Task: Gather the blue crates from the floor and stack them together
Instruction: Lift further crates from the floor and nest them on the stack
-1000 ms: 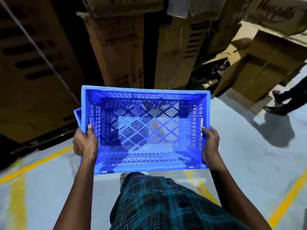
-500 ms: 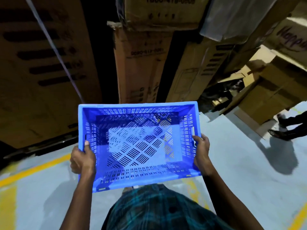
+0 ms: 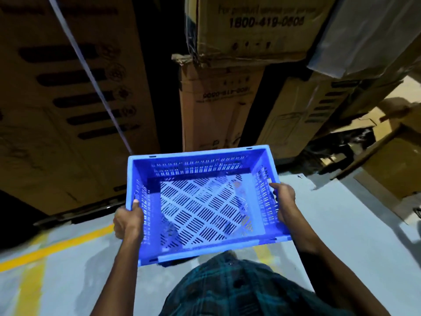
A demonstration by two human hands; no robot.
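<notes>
An empty blue crate [image 3: 200,160] with slotted walls and a diamond-patterned slotted floor hangs in front of me, above the grey floor. My left hand [image 3: 128,221] grips its left rim, thumb over the top edge. On the opposite side my right hand [image 3: 283,199] clasps the right wall near its handle slot. The crate tilts slightly, its near edge lower. No other blue crate shows in this view.
Tall stacked cardboard boxes [image 3: 218,106] rise straight ahead, and a big carton [image 3: 57,110] with a strap stands at left. Flattened cardboard [image 3: 387,169] lies at right. Yellow lines [image 3: 52,249] mark the grey floor.
The view has tilted up and turned left: the boxes loom closer and the other person's feet at right have left the frame. The second crate edge seen at left is gone. Both hands keep their grip.
</notes>
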